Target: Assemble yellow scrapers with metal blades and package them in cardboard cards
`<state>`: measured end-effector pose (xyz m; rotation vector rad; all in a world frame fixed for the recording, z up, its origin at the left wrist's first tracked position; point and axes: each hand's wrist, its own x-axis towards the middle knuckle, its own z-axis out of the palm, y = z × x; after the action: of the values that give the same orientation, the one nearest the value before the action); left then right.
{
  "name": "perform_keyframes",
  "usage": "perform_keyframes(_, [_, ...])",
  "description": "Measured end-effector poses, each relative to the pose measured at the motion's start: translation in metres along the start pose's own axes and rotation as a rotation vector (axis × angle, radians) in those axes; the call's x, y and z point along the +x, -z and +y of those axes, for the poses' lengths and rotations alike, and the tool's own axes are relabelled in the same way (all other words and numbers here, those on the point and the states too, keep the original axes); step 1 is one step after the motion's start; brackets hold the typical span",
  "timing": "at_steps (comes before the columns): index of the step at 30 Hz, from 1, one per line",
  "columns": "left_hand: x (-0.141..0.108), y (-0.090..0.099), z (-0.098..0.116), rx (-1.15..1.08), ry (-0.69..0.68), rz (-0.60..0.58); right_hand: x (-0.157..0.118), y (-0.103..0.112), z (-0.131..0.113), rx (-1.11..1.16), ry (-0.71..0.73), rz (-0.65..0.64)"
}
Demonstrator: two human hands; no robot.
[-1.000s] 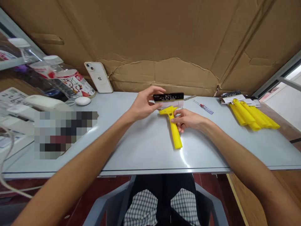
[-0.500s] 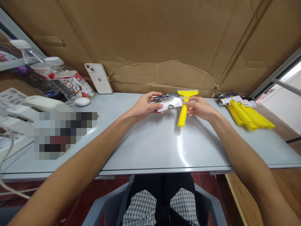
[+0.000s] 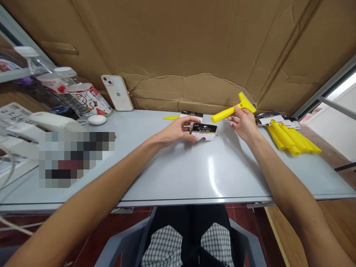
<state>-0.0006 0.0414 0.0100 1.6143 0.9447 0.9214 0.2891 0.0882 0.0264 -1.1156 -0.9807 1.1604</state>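
Observation:
My left hand (image 3: pixel 182 131) pinches a small black-and-white cardboard sleeve (image 3: pixel 205 132) by its left end, just over the table. To the right, my right hand (image 3: pixel 243 120) grips a yellow scraper (image 3: pixel 224 114) close to its head, the handle pointing left. The scraper and the sleeve are apart. Behind my left hand lies another black-and-white card (image 3: pixel 191 114), with a yellow pointed piece (image 3: pixel 171 118) sticking out to its left; the hand hides part of them. A tiny dark round bit (image 3: pixel 217 135) sits beside the held sleeve.
Several yellow scrapers (image 3: pixel 292 139) with card sleeves on their heads (image 3: pixel 268 117) lie at the table's right end. A white phone (image 3: pixel 118 92) leans on the cardboard wall (image 3: pixel 178 44). Bottles (image 3: pixel 86 98), a white mouse (image 3: pixel 97 119) and a blurred-out patch are left.
My right hand has moved right and lifted the scraper away from the sleeve, turning its handle leftward. My left hand has brought the sleeve slightly nearer, uncovering the card and yellow piece behind.

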Motion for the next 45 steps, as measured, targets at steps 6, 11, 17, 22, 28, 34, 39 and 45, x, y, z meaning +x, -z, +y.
perform_keyframes(6, [0.003,0.001,-0.003,0.046,-0.047,-0.003,-0.002,-0.002,0.003,-0.021,0.027,-0.037])
perform_keyframes(11, [0.003,0.001,-0.004,0.066,-0.059,-0.022,-0.008,-0.006,0.001,-0.010,0.019,-0.080])
perform_keyframes(17, [0.002,0.001,-0.005,0.053,-0.037,0.000,-0.012,-0.007,0.003,-0.024,0.031,-0.222])
perform_keyframes(22, [0.002,-0.004,-0.007,-0.006,-0.002,0.032,-0.015,-0.009,0.009,-0.091,0.059,-0.326])
perform_keyframes(28, [0.003,-0.014,-0.005,-0.106,0.005,0.138,-0.010,-0.004,0.007,-0.114,0.093,-0.291])
perform_keyframes(34, [0.001,-0.018,-0.005,-0.232,-0.006,0.112,-0.008,0.000,-0.002,-0.065,0.067,-0.296])
perform_keyframes(39, [0.000,-0.015,-0.002,-0.242,0.007,0.081,-0.008,0.004,-0.008,-0.051,0.062,-0.298])
perform_keyframes(45, [0.001,-0.018,-0.002,-0.377,0.048,0.108,-0.009,0.002,-0.005,-0.049,0.028,-0.323])
